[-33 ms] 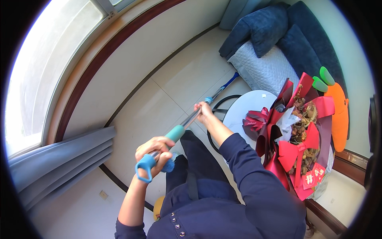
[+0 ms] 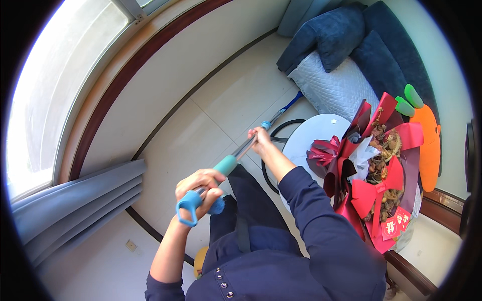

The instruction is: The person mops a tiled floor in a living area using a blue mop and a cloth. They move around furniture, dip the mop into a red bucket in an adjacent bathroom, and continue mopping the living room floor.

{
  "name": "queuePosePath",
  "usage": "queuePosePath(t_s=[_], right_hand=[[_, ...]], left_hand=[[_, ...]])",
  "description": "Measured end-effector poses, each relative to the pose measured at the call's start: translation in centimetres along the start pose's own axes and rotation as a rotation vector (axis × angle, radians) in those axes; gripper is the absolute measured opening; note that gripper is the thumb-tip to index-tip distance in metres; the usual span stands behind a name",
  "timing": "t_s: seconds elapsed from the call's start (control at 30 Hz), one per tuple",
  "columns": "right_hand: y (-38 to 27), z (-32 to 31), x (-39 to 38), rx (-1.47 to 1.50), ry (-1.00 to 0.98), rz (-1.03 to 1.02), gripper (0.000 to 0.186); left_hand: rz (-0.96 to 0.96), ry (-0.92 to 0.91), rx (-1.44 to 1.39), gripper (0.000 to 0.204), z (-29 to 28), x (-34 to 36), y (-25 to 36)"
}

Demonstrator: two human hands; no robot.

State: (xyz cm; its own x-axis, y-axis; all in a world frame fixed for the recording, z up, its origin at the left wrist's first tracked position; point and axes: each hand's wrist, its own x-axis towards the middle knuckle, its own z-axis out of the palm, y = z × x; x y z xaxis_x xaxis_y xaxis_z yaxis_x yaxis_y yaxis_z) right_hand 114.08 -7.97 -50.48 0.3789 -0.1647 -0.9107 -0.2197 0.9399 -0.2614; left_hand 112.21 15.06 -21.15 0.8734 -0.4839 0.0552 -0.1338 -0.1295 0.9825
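Over the floor (image 2: 211, 113) | pole (image 2: 227, 164): long axis 7:30 to 1:30, far end near the quilt (image 2: 334, 80) | left hand (image 2: 195, 183): fingers wrapped round it by the blue loop (image 2: 190, 201) | right hand (image 2: 260, 141): fingers closed round it, nearer the far end.

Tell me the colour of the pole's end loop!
The end loop is light blue, in the head view.
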Motion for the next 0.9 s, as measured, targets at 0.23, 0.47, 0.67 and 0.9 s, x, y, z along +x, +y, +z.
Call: queuePosePath(t_s=[0.23,0.47,0.67,0.9], right_hand=[[-2.4,-1.5,4.1,-0.202,0.136,0.112,0.006],[9.1,0.8,0.8,-0.454,0.041,0.178,0.011],[20.3,4.5,-5.9,-0.729,-0.106,0.351,0.013],[20.1,6.6,-12.5,-0.853,-0.122,0.245,0.012]], left_hand=[[-0.032,0.054,-0.036,0.018,3.5,1.8,-3.9],[-0.221,0.363,0.074,0.031,0.1,-8.2,-1.3],[-0.282,0.492,0.219,0.038,-4.0,-15.9,4.5],[-0.201,0.468,0.193,0.038,-6.5,-19.8,6.7]])
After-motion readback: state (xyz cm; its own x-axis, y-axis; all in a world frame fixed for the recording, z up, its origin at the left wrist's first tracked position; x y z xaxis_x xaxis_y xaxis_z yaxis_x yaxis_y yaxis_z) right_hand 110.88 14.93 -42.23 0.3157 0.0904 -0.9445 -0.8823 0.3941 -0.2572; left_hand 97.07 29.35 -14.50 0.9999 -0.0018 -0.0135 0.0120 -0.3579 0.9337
